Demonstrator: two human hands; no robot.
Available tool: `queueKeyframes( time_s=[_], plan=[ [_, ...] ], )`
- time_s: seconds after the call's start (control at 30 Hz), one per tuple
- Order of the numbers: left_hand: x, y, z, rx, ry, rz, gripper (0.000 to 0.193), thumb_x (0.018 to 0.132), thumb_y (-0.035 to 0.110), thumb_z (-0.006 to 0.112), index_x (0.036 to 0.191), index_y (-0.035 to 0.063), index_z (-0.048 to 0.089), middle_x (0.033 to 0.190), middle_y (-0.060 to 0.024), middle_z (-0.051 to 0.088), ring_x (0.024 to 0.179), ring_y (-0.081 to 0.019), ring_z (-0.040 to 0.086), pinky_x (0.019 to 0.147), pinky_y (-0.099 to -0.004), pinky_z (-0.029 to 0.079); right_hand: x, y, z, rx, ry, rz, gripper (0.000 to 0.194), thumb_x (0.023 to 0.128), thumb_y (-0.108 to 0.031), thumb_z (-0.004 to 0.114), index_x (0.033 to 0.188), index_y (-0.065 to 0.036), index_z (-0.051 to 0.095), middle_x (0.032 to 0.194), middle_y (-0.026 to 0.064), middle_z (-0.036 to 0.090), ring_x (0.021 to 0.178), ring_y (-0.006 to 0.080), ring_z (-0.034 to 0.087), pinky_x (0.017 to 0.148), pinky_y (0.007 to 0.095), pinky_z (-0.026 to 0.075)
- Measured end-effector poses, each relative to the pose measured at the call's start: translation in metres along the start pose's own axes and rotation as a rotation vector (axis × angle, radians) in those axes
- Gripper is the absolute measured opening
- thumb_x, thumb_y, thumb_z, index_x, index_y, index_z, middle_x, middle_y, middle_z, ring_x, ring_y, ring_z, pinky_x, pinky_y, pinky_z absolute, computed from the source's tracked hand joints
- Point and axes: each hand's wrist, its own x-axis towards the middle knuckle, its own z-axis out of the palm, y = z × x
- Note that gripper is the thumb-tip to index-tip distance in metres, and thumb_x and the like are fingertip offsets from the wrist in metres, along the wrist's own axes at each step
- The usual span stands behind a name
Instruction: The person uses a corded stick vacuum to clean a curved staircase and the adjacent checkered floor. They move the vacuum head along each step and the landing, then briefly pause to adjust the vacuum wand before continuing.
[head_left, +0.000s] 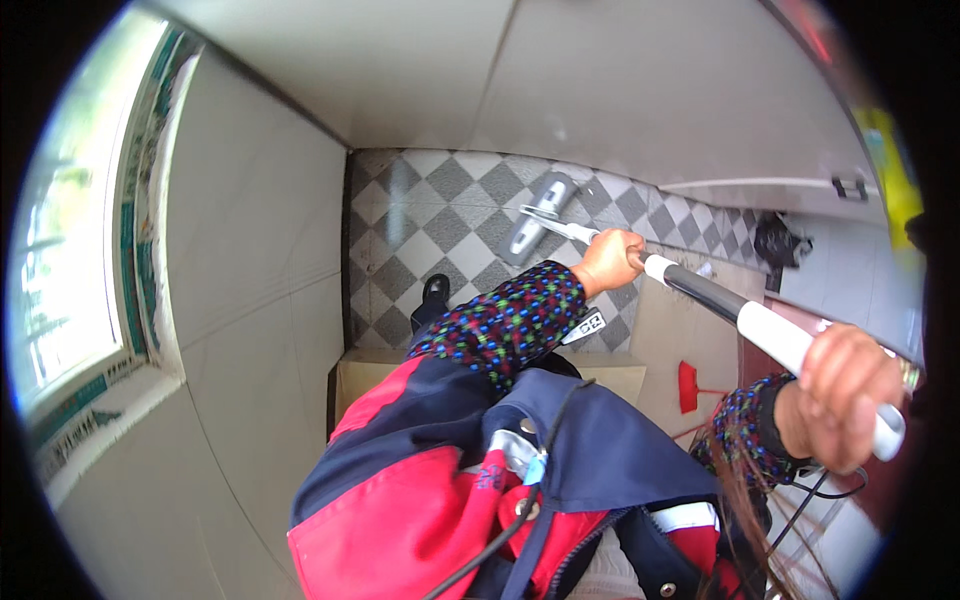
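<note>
Both hands grip the pole of a flat mop (709, 294), which slants from the lower right up to the upper middle. My left hand (611, 259) is closed round the lower pole, close above the mop's white joint. At the pole's upper end, my right hand (844, 394) holds the white handle, whose rounded tip sticks out beyond the fist. The grey and white mop head (538, 217) lies on the grey and white checkered floor (450, 202), turned aslant. Dark patterned sleeves cover both forearms.
A pale tiled wall (255, 225) with a window (75, 210) stands at the left, and light panels rise ahead. A red dustpan (688, 386) lies at the right. A black plastic bag (780, 240) is farther right. A black shoe (436, 289) is near the floor's middle.
</note>
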Motion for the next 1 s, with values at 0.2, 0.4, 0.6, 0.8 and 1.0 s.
queueKeyframes(
  time_s=[0.2, 0.4, 0.6, 0.8, 1.0],
  plan=[
    [-0.031, 0.022, -0.035, 0.276, 0.085, 0.059, 0.006, 0.065, 0.004, 0.052, 0.067, 0.0035, 0.058, 0.066, -0.0178, 0.058, 0.069, -0.0382, 0.057, 0.065, -0.0446, 0.046, -0.023, -0.027, -0.044, 0.104, 0.072, -0.037, 0.017, 0.076, -0.013, 0.053, 0.064, -0.014, 0.04, 0.051, -0.0062, 0.046, 0.042, 0.0041, 0.046, 0.047, 0.0183, 0.043],
    [-0.033, -0.064, -0.089, 0.574, 0.304, -0.064, 0.004, 0.062, 0.008, 0.058, 0.061, 0.0049, 0.057, 0.064, -0.0149, 0.058, 0.07, -0.0358, 0.057, 0.068, -0.0433, 0.045, -0.066, 0.086, -0.03, 0.304, 0.313, 0.082, 0.02, 0.07, 0.0, 0.05, 0.06, -0.01, 0.036, 0.049, 0.0041, 0.045, 0.039, 0.0159, 0.042, 0.042, 0.028, 0.036],
    [-0.012, -0.123, -0.087, 0.618, 0.13, -0.157, 0.008, 0.063, 0.011, 0.057, 0.064, 0.004, 0.061, 0.065, -0.0187, 0.059, 0.068, -0.0384, 0.059, 0.063, -0.0426, 0.048, -0.114, 0.155, -0.038, 0.408, 0.551, 0.169, 0.021, 0.074, 0.002, 0.046, 0.06, -0.008, 0.035, 0.05, 0.0067, 0.046, 0.042, 0.0145, 0.04, 0.047, 0.0321, 0.034],
    [0.03, -0.1, 0.01, 0.539, -0.143, -0.147, 0.011, 0.067, 0.017, 0.059, 0.066, 0.0064, 0.061, 0.065, -0.0187, 0.058, 0.066, -0.0391, 0.058, 0.061, -0.0437, 0.046, -0.134, 0.116, -0.123, 0.264, 0.636, 0.172, 0.022, 0.085, -0.011, 0.042, 0.064, -0.013, 0.035, 0.05, -0.0028, 0.035, 0.044, 0.0097, 0.033, 0.052, 0.0288, 0.032],
    [0.095, -0.065, 0.102, 0.433, -0.35, -0.01, 0.014, 0.068, 0.019, 0.061, 0.063, 0.006, 0.059, 0.064, -0.0179, 0.058, 0.067, -0.0379, 0.058, 0.062, -0.0438, 0.045, -0.133, 0.067, -0.206, 0.112, 0.741, 0.246, 0.027, 0.088, -0.011, 0.038, 0.062, -0.014, 0.033, 0.054, -0.003, 0.033, 0.051, 0.0099, 0.032, 0.06, 0.0293, 0.032]
  ],
)
